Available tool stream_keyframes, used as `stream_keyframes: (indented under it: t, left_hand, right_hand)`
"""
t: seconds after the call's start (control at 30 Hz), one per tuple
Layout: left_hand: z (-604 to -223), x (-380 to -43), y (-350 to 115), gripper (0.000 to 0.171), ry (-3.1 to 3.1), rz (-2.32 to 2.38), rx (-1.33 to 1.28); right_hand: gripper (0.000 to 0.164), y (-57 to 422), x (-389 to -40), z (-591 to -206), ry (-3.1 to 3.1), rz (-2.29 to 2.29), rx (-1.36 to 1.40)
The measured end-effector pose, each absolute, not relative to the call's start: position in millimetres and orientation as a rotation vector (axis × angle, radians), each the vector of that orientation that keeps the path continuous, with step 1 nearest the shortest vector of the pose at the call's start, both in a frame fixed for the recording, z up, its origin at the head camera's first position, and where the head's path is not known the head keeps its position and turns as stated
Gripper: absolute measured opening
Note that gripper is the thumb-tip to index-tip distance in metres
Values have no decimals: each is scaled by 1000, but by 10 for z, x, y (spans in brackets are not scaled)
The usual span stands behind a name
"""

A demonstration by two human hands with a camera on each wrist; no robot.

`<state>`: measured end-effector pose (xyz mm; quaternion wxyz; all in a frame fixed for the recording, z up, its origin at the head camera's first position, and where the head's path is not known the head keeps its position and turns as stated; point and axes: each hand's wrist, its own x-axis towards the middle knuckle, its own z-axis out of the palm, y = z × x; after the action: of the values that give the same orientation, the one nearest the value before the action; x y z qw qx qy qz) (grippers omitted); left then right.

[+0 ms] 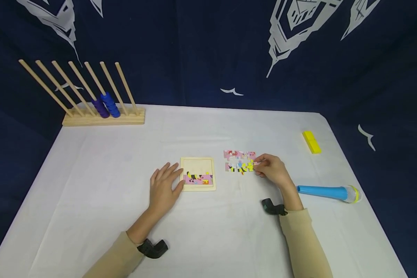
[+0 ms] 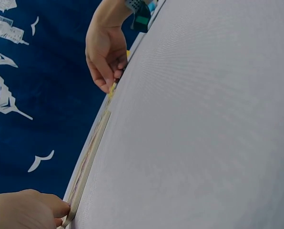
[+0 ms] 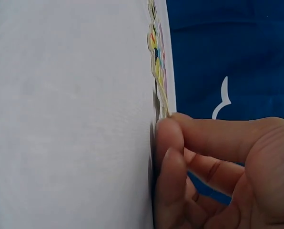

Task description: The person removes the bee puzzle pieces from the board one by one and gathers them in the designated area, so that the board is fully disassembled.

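The left hand [image 1: 162,190] has its fingers spread, so its grip is wide and holds nothing; thumb and a fingertip touch the left side of the wooden puzzle tray [image 1: 197,164], which lies flat on the bench [image 1: 201,231]. A strip of bee picture [image 1: 197,180] fills the tray's near part. To the right lie two rows of jigsaw pieces [image 1: 239,166]. At their right end, the right hand [image 1: 272,169] pinches a thin jigsaw piece [image 3: 164,99] in a narrow grip of thumb and fingers.
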<state>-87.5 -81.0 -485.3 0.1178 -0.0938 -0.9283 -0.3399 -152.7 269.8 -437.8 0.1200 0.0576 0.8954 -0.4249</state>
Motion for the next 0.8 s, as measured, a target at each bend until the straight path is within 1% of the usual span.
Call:
stream_keyframes:
  t: [0.3,0.53,0.8]
  left_hand:
    - [-4841,-881,-820,35,-2709,-998,-271]
    - [-4844,-879,-818,35,-2713,-998,-270]
    - [-4848,-879,-810,35,-2690,-1003,-278]
  right_hand:
    - [21,2649,-1522,-4368,2717,-1061,214]
    - [20,2683,-1505,-4361,2674,-1134,209]
    - [20,2635,-1493,-4235,2778,-1262,227]
